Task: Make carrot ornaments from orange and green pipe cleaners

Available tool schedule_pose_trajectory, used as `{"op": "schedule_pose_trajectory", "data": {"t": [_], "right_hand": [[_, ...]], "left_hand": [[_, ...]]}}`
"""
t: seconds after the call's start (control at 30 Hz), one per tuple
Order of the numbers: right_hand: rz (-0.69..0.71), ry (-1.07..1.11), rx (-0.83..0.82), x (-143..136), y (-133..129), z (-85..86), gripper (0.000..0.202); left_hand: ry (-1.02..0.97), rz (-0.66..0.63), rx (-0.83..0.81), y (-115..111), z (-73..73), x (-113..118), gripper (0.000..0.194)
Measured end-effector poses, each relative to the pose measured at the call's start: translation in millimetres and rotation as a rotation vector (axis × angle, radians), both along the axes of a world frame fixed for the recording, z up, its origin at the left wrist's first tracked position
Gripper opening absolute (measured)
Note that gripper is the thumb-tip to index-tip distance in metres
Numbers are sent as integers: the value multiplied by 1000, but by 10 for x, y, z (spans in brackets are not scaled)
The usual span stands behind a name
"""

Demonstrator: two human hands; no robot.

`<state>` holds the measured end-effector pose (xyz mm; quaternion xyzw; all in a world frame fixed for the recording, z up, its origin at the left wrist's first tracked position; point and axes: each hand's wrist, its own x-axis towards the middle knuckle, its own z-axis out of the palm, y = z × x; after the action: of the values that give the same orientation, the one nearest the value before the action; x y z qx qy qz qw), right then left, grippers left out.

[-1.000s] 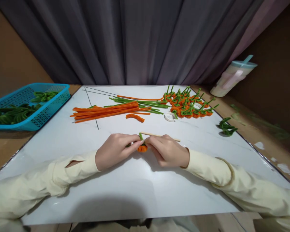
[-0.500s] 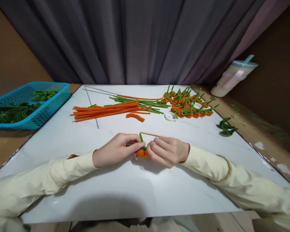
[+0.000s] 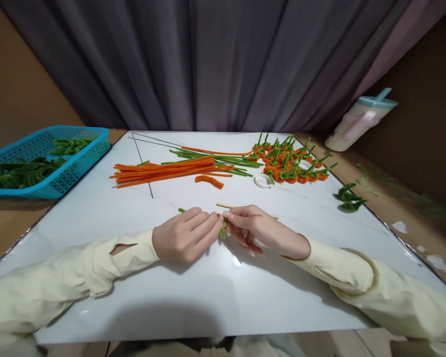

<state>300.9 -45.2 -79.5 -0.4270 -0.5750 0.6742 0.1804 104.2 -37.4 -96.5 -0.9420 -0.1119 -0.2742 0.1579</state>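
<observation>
Near the middle of the white table (image 3: 141, 282), my left hand (image 3: 189, 235) is closed around a small orange and green pipe-cleaner piece (image 3: 222, 232), mostly hidden by the fingers. My right hand (image 3: 258, 229) pinches the same piece from the right with thumb and forefinger, its other fingers loosely curled below. A green end pokes out under the fingertips, another above my left hand. Just behind my right hand lies a thin wooden stick (image 3: 225, 205), partly covered. Farther back rests a short coiled orange piece (image 3: 209, 181).
Orange stems (image 3: 163, 171) and green stems (image 3: 238, 159) lie behind. Finished orange-green pieces (image 3: 286, 163) cluster back right beside a white ring (image 3: 262, 180). A blue basket (image 3: 48, 191) stands left, a tumbler (image 3: 357, 124) right, dark green curled pieces (image 3: 351, 197) near the right edge.
The piece in my hands has turned over, its green stem now pointing down and its orange part mostly hidden. My left hand has rolled over it; my right hand's grip has opened into a pinch.
</observation>
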Motion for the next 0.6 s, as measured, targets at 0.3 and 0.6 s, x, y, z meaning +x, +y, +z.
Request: {"op": "schedule_pose_trajectory", "data": {"t": [0.3,0.6], "right_hand": [[-151,113,69,-19,-11,-22,20],[-244,216,55,-29,-16,-49,20]], "left_hand": [[1,158,34,-68,33,36,22],[-84,447,-1022,-187,308,39,19]]}}
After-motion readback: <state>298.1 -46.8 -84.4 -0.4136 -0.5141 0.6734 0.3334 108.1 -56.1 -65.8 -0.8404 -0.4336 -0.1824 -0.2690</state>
